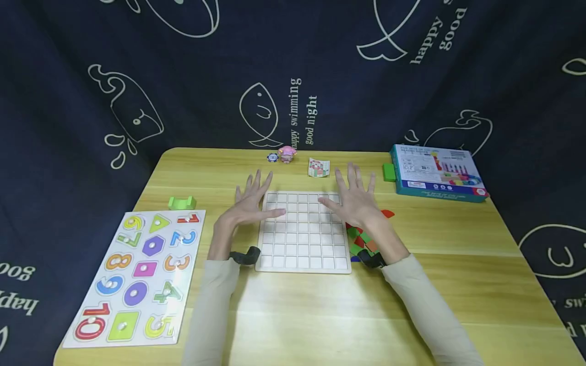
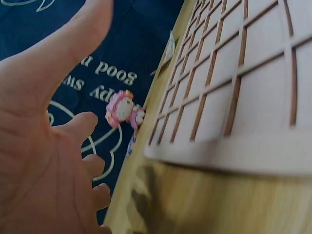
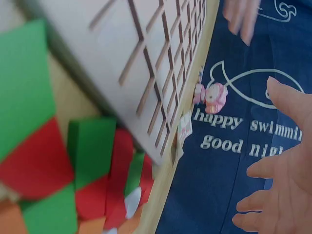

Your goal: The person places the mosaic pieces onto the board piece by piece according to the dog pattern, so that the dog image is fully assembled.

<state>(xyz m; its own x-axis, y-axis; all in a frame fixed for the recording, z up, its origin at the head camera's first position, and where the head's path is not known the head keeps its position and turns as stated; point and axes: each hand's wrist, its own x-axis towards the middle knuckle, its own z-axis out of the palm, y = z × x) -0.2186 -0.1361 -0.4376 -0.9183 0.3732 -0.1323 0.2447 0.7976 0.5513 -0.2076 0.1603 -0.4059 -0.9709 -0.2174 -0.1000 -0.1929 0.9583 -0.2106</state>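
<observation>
A white grid board of small square cells lies flat on the table. My left hand is at its upper left edge, fingers spread, with the thumb reaching over the board. In the left wrist view this hand is apart from the board and holds nothing. Over the upper right corner is my right hand, also spread and empty. Beneath the right wrist, beside the board, lie several red, green and orange pieces, partly hidden by the forearm. The right wrist view shows these pieces up close.
A number-and-shape puzzle board lies at the left, with a green block behind it. At the back are a pink figurine, a blue-white disc and a printed card. A blue box and another green block sit back right.
</observation>
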